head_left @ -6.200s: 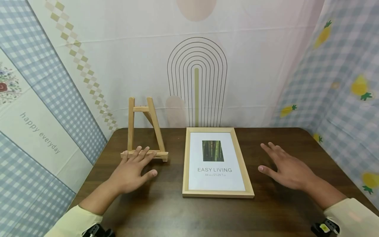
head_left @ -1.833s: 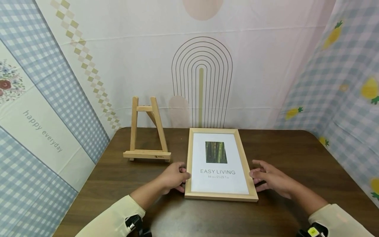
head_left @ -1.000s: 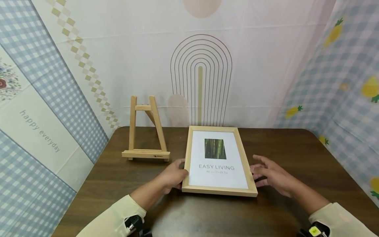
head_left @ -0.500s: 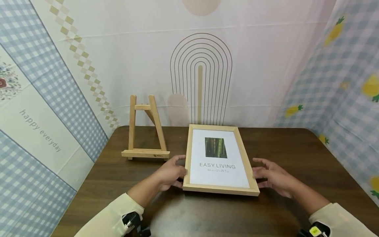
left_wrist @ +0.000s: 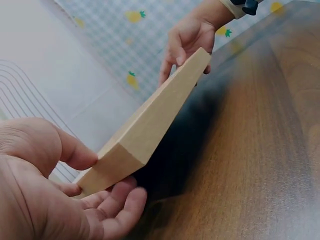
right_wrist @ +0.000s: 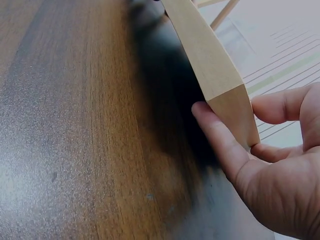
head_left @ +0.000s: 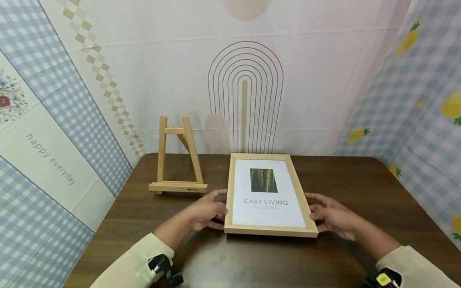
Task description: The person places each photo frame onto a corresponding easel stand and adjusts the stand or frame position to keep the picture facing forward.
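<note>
A light wood picture frame (head_left: 268, 192), its white insert printed "EASY LIVING" under a small bamboo photo, lies face up between my hands. My left hand (head_left: 207, 212) grips its left side near the front corner. On the opposite side, my right hand (head_left: 333, 218) holds the frame the same way. In the left wrist view the thumb presses the side of the frame (left_wrist: 155, 117), with fingertips under it. The right wrist view shows fingers below the frame (right_wrist: 210, 55) and a dark gap between it and the table, so the near edge is raised. The far edge's contact is unclear.
A small wooden easel (head_left: 178, 186) stands on the dark brown table (head_left: 273, 264), left of the frame. A white cloth with printed arches (head_left: 306, 80) hangs behind the table. Checked cloth (head_left: 425, 100) hangs at the right, and more at the left.
My hands moved from lying open, the left by the easel and the right beside the frame, to gripping the frame's sides. Its near edge has risen slightly off the table.
</note>
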Demonstrator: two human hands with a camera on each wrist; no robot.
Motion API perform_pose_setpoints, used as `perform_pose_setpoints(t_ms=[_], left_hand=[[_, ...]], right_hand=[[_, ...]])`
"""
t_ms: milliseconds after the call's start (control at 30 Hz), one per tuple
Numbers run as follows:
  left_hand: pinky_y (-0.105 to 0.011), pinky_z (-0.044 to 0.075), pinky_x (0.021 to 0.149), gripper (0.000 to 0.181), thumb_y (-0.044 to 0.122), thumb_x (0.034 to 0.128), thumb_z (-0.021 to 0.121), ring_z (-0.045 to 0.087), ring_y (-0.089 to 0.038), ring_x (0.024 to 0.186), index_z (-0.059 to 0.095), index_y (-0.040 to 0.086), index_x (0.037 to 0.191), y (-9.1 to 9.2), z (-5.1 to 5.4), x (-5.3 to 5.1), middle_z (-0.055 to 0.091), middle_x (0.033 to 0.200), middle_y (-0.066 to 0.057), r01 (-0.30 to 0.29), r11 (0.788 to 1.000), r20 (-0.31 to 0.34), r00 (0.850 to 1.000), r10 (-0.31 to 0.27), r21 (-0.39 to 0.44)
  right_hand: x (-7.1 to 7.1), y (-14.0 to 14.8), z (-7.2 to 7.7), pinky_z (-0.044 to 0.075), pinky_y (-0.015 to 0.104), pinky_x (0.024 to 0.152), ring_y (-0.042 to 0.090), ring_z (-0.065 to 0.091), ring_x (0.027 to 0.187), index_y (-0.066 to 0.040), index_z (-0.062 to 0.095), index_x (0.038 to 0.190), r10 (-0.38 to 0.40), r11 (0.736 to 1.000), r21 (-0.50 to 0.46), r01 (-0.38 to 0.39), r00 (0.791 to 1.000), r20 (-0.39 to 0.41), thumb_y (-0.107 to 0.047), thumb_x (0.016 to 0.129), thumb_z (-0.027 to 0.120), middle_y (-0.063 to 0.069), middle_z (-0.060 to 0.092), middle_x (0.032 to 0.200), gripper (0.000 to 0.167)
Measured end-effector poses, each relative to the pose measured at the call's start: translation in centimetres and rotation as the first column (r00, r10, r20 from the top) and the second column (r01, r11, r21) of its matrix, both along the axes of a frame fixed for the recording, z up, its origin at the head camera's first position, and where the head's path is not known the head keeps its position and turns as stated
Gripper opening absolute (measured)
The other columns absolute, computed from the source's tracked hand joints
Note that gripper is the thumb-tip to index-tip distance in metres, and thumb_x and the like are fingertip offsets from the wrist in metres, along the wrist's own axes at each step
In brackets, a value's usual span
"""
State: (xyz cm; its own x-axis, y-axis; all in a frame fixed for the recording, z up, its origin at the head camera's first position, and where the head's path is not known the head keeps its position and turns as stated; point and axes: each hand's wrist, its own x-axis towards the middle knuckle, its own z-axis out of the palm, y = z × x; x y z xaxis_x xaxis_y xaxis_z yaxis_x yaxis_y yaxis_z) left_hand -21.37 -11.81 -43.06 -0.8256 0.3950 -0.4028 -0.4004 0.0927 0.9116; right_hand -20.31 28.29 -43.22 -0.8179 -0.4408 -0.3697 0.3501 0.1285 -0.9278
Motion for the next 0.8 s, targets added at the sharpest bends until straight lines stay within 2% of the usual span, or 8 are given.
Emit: perform_pose_setpoints(t_ms=[167, 400, 600, 800], left_hand=[[-0.054, 0.059, 0.077, 0.075, -0.007, 0.0955, 0.054, 0.067, -0.034, 0.093, 0.023, 0.014, 0.161, -0.3, -0.1, -0.2, 0.060, 0.128, -0.021, 0.017, 0.999, 0.023, 1.000, -0.018, 0.047], [-0.055, 0.059, 0.075, 0.082, -0.010, 0.0912, 0.058, 0.067, -0.034, 0.090, 0.022, 0.015, 0.161, -0.4, -0.5, -0.7, 0.062, 0.119, -0.023, 0.021, 0.998, 0.029, 0.999, -0.023, 0.059], [-0.053, 0.060, 0.073, 0.086, -0.009, 0.0889, 0.060, 0.068, -0.033, 0.088, 0.022, 0.017, 0.161, -0.5, -0.8, -1.1, 0.064, 0.114, -0.024, 0.032, 0.997, 0.026, 0.999, -0.034, 0.067], [-0.053, 0.060, 0.072, 0.086, -0.010, 0.0884, 0.061, 0.068, -0.033, 0.088, 0.023, 0.017, 0.160, -0.5, -1.0, -1.2, 0.063, 0.118, -0.023, 0.034, 0.996, 0.026, 0.999, -0.036, 0.083]], right_hand=[[-0.2, 0.2, 0.0, 0.056, 0.057, 0.085, 0.041, 0.065, 0.107, -0.004, 0.000, 0.162, 0.010, 1.000, -0.011, -0.010, 1.000, 0.025, -0.004, 0.099, 0.058, 0.028, 0.050, 0.139, 0.086], [-0.6, 0.5, -0.1, 0.055, 0.058, 0.088, 0.042, 0.064, 0.110, -0.006, -0.004, 0.162, 0.041, 0.998, -0.046, -0.039, 0.998, 0.054, -0.004, 0.098, 0.061, 0.029, 0.048, 0.138, 0.091], [-0.7, 0.5, -0.2, 0.055, 0.058, 0.087, 0.043, 0.064, 0.111, -0.007, -0.003, 0.162, 0.040, 0.998, -0.047, -0.037, 0.998, 0.056, -0.004, 0.098, 0.061, 0.029, 0.047, 0.140, 0.091], [-0.7, 0.4, -0.2, 0.055, 0.058, 0.087, 0.042, 0.064, 0.110, -0.008, -0.001, 0.163, 0.023, 0.999, -0.035, -0.021, 0.998, 0.059, -0.003, 0.097, 0.060, 0.030, 0.043, 0.143, 0.090]])
